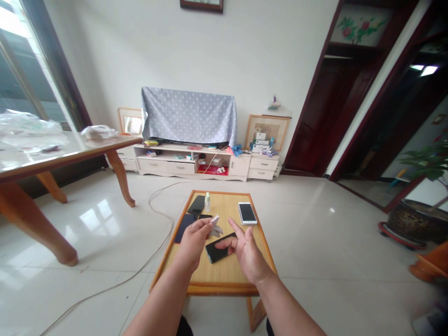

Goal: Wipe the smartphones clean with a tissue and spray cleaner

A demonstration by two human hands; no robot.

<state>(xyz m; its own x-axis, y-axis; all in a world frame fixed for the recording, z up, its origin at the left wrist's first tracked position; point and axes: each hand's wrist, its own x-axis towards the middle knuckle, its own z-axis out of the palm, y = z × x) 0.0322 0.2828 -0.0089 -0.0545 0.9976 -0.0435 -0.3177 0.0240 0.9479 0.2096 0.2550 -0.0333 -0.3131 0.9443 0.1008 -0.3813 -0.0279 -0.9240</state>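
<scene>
Pinched in my left hand [196, 239] is a small grey-white cloth [216, 229], held over the middle of a low wooden table [229, 276]. My right hand [245, 249] has its fingers apart and holds nothing; it hovers at a dark phone [216, 252] and hides part of it. Whether it touches the phone is hard to tell. A white phone [247, 213] lies at the table's right side. Toward the back left are another dark phone [196, 204] and a small clear bottle [207, 202] standing upright. A dark blue flat item [185, 227] lies at the left edge, partly hidden.
A cable [140, 271] runs over the tiled floor left of the low table. Farther left stands a larger table [87, 148] with plastic bags on it. A white cabinet [168, 166] lines the wall ahead. At the right is a potted plant [416, 217].
</scene>
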